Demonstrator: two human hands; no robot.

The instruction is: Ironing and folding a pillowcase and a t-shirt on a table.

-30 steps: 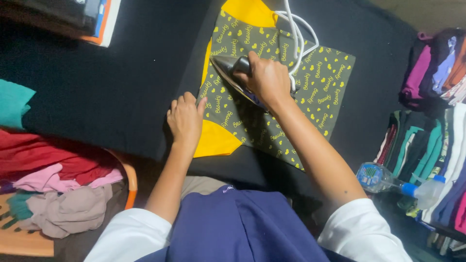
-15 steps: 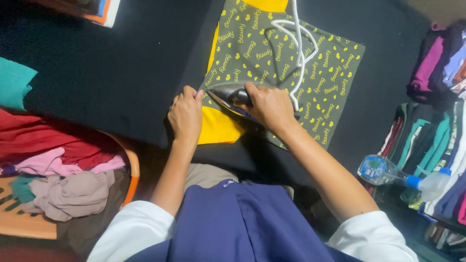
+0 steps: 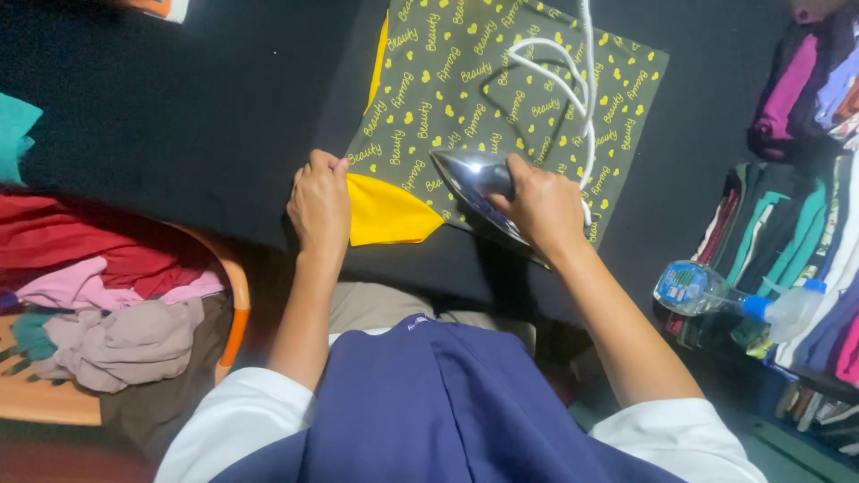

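- Garment (image 3: 501, 89), olive with yellow hearts and a plain yellow panel, lies flat on the dark table (image 3: 179, 134), reaching away from both hands.
- Iron (image 3: 474, 183): a second ago it sat farther up the cloth; now it rests on the near edge, just right of the yellow corner.
- Right hand (image 3: 541, 210) is closed around the iron's handle; the white cord (image 3: 559, 80) loops beyond it.
- Left hand (image 3: 319, 204) has moved from resting flat to pinching the cloth's near-left edge, fingers closed, holding it taut.
- Judgement: pressing has reached the near hem.
- Clothes pile (image 3: 116, 295) sits left of the left hand; bottle (image 3: 716, 295) right of the right arm.
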